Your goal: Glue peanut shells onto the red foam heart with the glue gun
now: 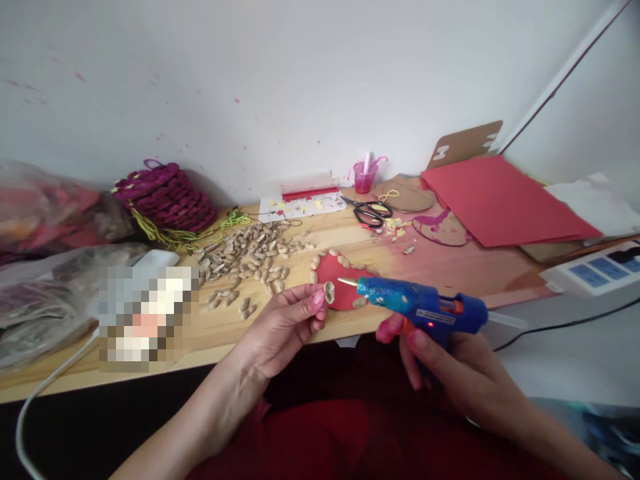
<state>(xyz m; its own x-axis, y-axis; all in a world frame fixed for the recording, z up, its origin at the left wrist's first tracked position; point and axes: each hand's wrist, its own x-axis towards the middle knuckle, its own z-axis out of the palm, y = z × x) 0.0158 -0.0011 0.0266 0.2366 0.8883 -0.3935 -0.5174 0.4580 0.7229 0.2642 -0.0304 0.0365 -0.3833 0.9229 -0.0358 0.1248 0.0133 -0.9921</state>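
Note:
Between the thumb and fingers of my left hand [295,310] is a half peanut shell [329,292], its hollow side showing. My right hand [445,363] is wrapped round the handle of a blue hot glue gun [415,301], which has a small red light lit. The gun's metal nozzle points left, a short way from the shell and apart from it. Behind the nozzle lies a red disc [336,268] with peanut shells along its edge; the gun and my left hand hide part of it. A pile of peanut shells [250,253] spreads to the left.
Black-handled scissors [373,212], a pink cup [365,177] and red sheets [505,200] lie toward the back. A power strip [595,270] sits at right. At left are a purple woven basket [167,200], plastic bags [55,287] and a blurred-out object with a white cable [55,380].

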